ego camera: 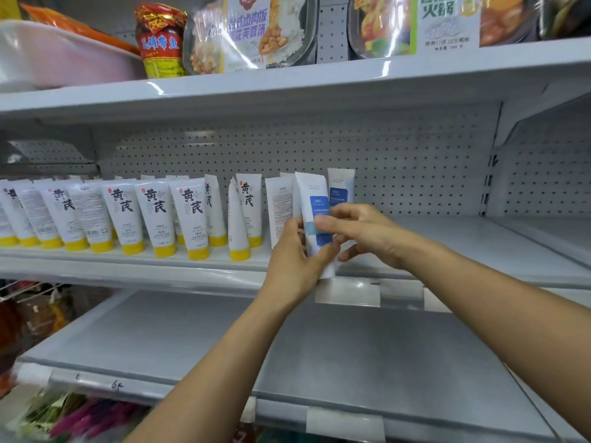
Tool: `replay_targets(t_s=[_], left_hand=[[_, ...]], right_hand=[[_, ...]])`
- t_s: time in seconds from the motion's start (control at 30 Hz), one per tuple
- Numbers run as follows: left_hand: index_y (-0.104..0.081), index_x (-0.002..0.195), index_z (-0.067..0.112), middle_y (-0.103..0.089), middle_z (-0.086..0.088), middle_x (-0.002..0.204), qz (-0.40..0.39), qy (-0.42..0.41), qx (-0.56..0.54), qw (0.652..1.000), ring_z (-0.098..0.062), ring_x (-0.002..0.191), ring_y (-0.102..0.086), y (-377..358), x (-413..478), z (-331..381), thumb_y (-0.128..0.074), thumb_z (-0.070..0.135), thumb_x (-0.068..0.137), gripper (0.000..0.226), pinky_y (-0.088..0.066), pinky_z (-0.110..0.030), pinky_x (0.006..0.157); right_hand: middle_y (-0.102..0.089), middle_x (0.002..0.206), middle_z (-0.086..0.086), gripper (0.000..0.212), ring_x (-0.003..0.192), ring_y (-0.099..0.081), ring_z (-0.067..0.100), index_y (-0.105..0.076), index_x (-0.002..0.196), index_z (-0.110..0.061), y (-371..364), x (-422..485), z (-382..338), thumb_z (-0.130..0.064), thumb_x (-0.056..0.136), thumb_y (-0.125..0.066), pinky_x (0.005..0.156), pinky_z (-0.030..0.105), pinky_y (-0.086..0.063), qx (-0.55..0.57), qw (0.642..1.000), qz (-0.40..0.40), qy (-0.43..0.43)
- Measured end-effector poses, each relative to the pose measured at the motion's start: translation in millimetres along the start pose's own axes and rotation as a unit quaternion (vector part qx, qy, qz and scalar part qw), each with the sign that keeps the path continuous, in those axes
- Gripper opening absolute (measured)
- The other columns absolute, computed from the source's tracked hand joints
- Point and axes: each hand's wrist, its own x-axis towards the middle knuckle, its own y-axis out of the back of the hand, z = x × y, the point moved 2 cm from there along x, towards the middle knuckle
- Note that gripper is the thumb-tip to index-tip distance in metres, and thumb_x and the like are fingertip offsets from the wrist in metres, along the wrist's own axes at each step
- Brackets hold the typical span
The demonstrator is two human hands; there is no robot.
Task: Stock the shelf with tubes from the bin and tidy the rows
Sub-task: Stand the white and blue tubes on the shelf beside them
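Grip: left hand (295,251) wraps the blue-label tube (315,199), right hand (361,231) pinches its middle, right of the yellow-capped row (192,215); a crooked set-down could topple that row.

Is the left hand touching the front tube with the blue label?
Touching. The head view shows the left hand gripping the lower part of the blue-label tube.
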Motion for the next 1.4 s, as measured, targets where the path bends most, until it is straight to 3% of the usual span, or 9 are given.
replay_targets(t_s=[0.13, 0.2, 0.37, 0.63, 0.87, 1.07, 1.17, 1.23, 1.4], left_hand=[[-0.043, 0.115, 0.031, -0.061, 0.013, 0.108, 0.008, 0.000, 0.059, 0.998, -0.011, 0.095, -0.066, -7.5, 2.7, 0.3, -0.072, 0.050, 0.076, 0.053, -0.059, -0.044, 0.077], [-0.042, 0.119, 0.029, -0.059, 0.013, 0.106, -0.001, -0.001, 0.111, 0.994, -0.010, 0.093, -0.064, -6.6, 1.7, -0.2, -0.070, 0.052, 0.078, 0.055, -0.058, -0.040, 0.078], [-0.044, 0.127, 0.030, -0.055, 0.012, 0.105, 0.003, -0.034, 0.290, 0.956, -0.011, 0.092, -0.057, 11.1, -7.1, -5.0, -0.062, 0.050, 0.086, 0.049, -0.053, -0.035, 0.078], [-0.051, 0.121, 0.030, -0.057, 0.012, 0.099, -0.016, -0.020, 0.291, 0.956, -0.010, 0.088, -0.058, 20.3, -9.4, -16.8, -0.063, 0.046, 0.086, 0.040, -0.053, -0.035, 0.079], [-0.052, 0.120, 0.030, -0.056, 0.012, 0.098, -0.038, -0.019, 0.302, 0.952, -0.010, 0.087, -0.057, 21.2, -7.4, -19.8, -0.062, 0.045, 0.087, 0.038, -0.053, -0.033, 0.079], [-0.053, 0.119, 0.029, -0.057, 0.011, 0.098, -0.048, -0.027, 0.315, 0.947, -0.010, 0.086, -0.058, 26.9, -9.3, -16.0, -0.062, 0.044, 0.087, 0.037, -0.053, -0.038, 0.082], [-0.054, 0.115, 0.028, -0.059, 0.011, 0.097, -0.043, -0.038, 0.313, 0.948, -0.010, 0.084, -0.060, 33.2, -16.3, -14.0, -0.063, 0.042, 0.087, 0.033, -0.053, -0.039, 0.081], [-0.055, 0.113, 0.028, -0.059, 0.011, 0.095, -0.032, -0.041, 0.305, 0.951, -0.010, 0.083, -0.060, 36.5, -24.6, -14.2, -0.063, 0.040, 0.087, 0.030, -0.053, -0.039, 0.080], [-0.057, 0.112, 0.029, -0.060, 0.012, 0.095, -0.013, -0.029, 0.292, 0.956, -0.008, 0.084, -0.059, 46.1, -55.0, -20.6, -0.065, 0.038, 0.087, 0.028, -0.052, -0.034, 0.080]], right_hand=[[-0.070, 0.077, -0.003, 0.021, 0.067, -0.064, 0.012, -0.062, 0.088, -0.021, -4.9, -3.0, -10.6, -0.028, 0.076, -0.078, 0.060, 0.031, -0.054, -0.057, 0.998, 0.020, 0.005], [-0.069, 0.077, -0.002, 0.017, 0.071, -0.065, 0.014, -0.061, 0.085, -0.021, -3.2, -2.0, -11.0, -0.025, 0.078, -0.077, 0.066, 0.035, -0.057, -0.071, 0.996, 0.044, 0.007], [-0.069, 0.094, -0.001, 0.027, 0.087, -0.068, 0.013, -0.061, 0.105, -0.018, 6.3, 6.0, -2.1, -0.021, 0.081, -0.072, 0.072, 0.034, -0.059, -0.073, 0.991, 0.114, 0.017], [-0.069, 0.096, 0.003, 0.030, 0.087, -0.068, 0.016, -0.059, 0.107, -0.015, 4.8, 14.8, 13.9, -0.015, 0.079, -0.071, 0.078, 0.035, -0.057, -0.099, 0.986, 0.133, 0.026], [-0.065, 0.096, -0.005, 0.036, 0.087, -0.064, 0.010, -0.056, 0.114, -0.017, 2.8, 18.0, 15.7, -0.019, 0.080, -0.070, 0.082, 0.032, -0.056, -0.115, 0.984, 0.132, 0.027], [-0.058, 0.100, -0.008, 0.057, 0.082, -0.055, -0.002, -0.045, 0.132, -0.017, 1.4, 5.3, 16.8, -0.028, 0.083, -0.071, 0.064, 0.012, -0.040, -0.132, 0.983, 0.124, 0.008], [-0.052, 0.117, 0.000, 0.060, 0.097, -0.054, 0.012, -0.037, 0.137, -0.018, 1.0, -9.7, 21.0, -0.032, 0.086, -0.067, 0.080, 0.024, -0.045, -0.153, 0.974, 0.164, 0.008], [-0.052, 0.116, -0.001, 0.053, 0.100, -0.052, 0.013, -0.042, 0.131, -0.020, -0.8, -23.6, 24.0, -0.034, 0.085, -0.064, 0.091, 0.037, -0.048, -0.186, 0.965, 0.183, 0.029], [-0.054, 0.116, -0.007, 0.035, 0.103, -0.051, 0.010, -0.049, 0.121, -0.022, -18.8, -62.8, 27.6, -0.026, 0.088, -0.059, 0.087, 0.036, -0.048, -0.329, 0.923, 0.160, 0.118]])
